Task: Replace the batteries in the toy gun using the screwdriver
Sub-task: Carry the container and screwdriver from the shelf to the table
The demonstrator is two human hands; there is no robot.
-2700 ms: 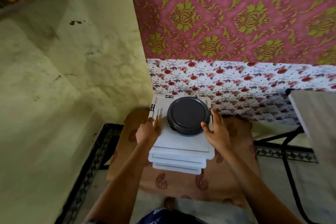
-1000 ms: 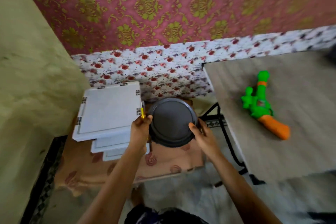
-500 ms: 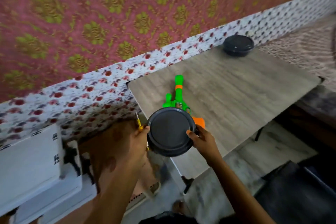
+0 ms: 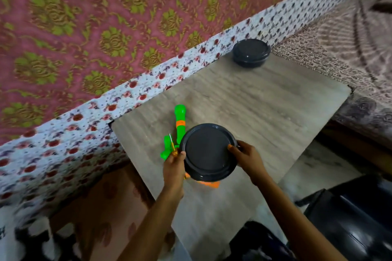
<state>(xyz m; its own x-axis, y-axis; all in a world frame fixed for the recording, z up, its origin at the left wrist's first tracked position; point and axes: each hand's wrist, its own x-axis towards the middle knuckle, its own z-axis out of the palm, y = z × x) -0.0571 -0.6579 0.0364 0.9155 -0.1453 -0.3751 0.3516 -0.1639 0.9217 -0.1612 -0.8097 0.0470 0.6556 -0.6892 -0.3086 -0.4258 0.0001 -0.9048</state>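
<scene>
**Toy gun waits on the table, half hidden under a carried container**

The toy gun (image 4: 179, 116) lies flat on the table (image 4: 265, 108), near the table's wall-side corner. Its green barrel points toward the wall and its orange grip end peeks out toward the table's near edge. It looks like hollow moulded plastic, so probably light, stiff and a little slick. The thick green body or the orange grip would likely give the surest hold. Where the battery cover sits cannot be told.

Above the table, over the gun's middle, a round dark container (image 4: 207, 151) is held between both hands. The left hand (image 4: 175, 165) has its fingers curled around the screwdriver (image 4: 172, 144), whose shaft sticks up, while bracing the container's rim. The right hand (image 4: 247, 158) grips the opposite rim, thumb on the lid. A second dark container (image 4: 251, 53) stands at the table's far corner.
</scene>
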